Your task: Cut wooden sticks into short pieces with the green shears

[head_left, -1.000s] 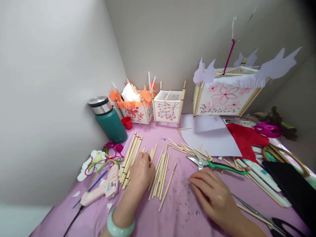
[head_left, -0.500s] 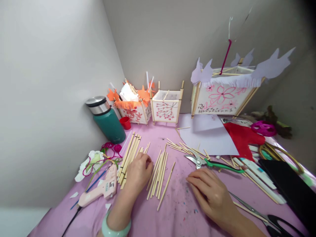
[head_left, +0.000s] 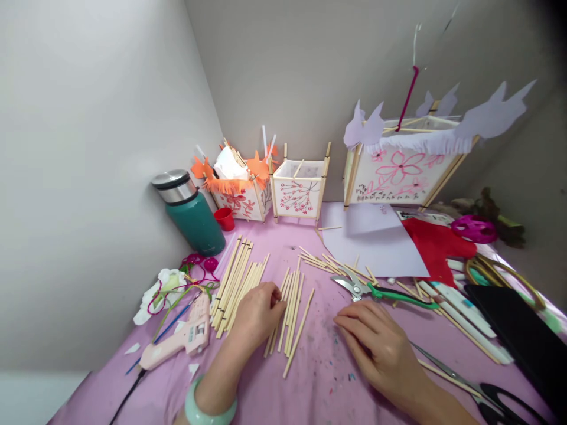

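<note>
Fingers curled, my left hand (head_left: pixel 259 316) lies over the left edge of a small group of thin wooden sticks (head_left: pixel 292 313). Its thumb and fingertips are at one of these sticks; whether they grip it is hidden. Just left of the hand lies a bundle of longer sticks (head_left: pixel 233 280), some with dark bands. A single stick (head_left: pixel 301 330) sits slightly apart on the group's right. My right hand (head_left: pixel 381 345) rests on the purple cloth (head_left: pixel 319 378), fingers stretched and close together, with nothing seen in it. Above it lie green-handled pruning shears (head_left: pixel 376 290).
A pink glue gun (head_left: pixel 190 339) and a teal bottle (head_left: pixel 195 218) stand left. Paper lanterns (head_left: pixel 296 195) line the back, a larger lantern (head_left: pixel 398 174) at right. Scissors (head_left: pixel 469 383), white markers (head_left: pixel 469 319) and a black flat object (head_left: pixel 518 348) lie right.
My left hand has moved right and slightly down, from the longer sticks towards the smaller group, uncovering more of the bundle. My right hand has stayed in place.
</note>
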Demonstrator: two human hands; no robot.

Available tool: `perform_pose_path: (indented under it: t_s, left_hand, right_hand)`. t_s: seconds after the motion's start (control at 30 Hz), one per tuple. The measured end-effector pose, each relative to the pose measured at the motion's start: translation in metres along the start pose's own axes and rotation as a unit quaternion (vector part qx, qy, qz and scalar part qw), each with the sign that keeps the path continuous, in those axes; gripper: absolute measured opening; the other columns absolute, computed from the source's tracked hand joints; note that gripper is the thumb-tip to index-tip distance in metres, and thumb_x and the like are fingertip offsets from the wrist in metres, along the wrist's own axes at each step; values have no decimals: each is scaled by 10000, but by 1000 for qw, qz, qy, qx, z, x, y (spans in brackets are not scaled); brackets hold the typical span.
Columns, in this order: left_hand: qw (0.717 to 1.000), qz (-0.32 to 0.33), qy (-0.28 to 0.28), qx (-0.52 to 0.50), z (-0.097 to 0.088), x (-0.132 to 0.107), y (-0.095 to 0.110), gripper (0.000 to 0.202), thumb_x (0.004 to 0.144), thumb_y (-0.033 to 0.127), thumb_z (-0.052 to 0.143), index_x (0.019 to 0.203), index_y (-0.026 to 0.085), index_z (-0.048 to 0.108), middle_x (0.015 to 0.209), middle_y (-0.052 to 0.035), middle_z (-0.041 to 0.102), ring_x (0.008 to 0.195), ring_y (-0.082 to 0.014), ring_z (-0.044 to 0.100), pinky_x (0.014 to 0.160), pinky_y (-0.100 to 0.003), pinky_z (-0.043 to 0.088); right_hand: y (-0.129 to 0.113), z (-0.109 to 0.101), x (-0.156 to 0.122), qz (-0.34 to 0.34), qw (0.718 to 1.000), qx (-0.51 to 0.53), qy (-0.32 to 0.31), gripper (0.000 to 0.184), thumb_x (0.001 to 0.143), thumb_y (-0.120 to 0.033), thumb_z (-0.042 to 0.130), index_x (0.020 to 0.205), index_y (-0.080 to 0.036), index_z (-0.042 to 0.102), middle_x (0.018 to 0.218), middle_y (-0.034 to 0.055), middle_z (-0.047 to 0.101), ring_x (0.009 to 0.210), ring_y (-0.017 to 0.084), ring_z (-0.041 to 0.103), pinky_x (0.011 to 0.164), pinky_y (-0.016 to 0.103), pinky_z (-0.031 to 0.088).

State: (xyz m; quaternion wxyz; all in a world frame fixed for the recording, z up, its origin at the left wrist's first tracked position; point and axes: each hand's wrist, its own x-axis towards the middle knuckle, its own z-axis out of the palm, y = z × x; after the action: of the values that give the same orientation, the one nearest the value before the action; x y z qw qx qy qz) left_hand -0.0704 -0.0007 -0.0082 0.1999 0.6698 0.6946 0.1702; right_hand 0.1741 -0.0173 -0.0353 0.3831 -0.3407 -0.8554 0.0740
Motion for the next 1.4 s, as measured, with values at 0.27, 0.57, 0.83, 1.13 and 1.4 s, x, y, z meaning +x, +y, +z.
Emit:
perform_pose_path:
  t_s: [0.27, 0.57, 0.83, 1.13, 1.4]
  left_hand:
    - [1000, 11, 7, -2, 1, 0, -2, 91, 755, 139, 542, 769, 188, 617, 767, -17, 646, 707, -139, 568, 644, -243, 379]
    - [998, -24, 26, 48, 3, 3, 1, 114, 775, 124, 507, 766, 181, 606, 790, -32, 644, 722, -144, 580, 657, -251, 380]
    - [995, -23, 56, 82, 1, 3, -5, 117, 844, 199, 507, 821, 190, 621, 860, -46, 658, 785, -170, 606, 710, -273, 390]
    - [997, -36, 20, 68, 0, -2, 8, 122, 803, 330, 593, 837, 213, 599, 844, -14, 637, 751, -163, 595, 676, -268, 370]
    - [994, -49, 16, 99, 6, -2, 12, 108, 812, 297, 554, 878, 218, 587, 893, -22, 638, 760, -166, 595, 643, -275, 353]
  right_hand:
    - [0, 0, 0, 0, 1000, 2, 2, 211, 877, -74, 514, 1010, -173, 645, 899, 81, 632, 860, 215, 553, 757, 398, 455]
    - [0, 1, 0, 0, 1000, 5, 3, 204, 877, -68, 517, 1000, -170, 643, 892, 80, 627, 861, 215, 543, 752, 400, 445]
    - [-2, 0, 0, 4, 1000, 1, 6, 212, 884, -86, 502, 996, -187, 652, 879, 77, 636, 842, 212, 559, 740, 393, 458]
    - [0, 0, 0, 3, 1000, -4, 1, 207, 885, -98, 502, 998, -185, 652, 887, 77, 640, 847, 213, 563, 748, 394, 462]
    - [0, 0, 0, 10, 1000, -5, -6, 221, 893, -114, 488, 1001, -197, 661, 894, 79, 643, 834, 207, 567, 745, 390, 473]
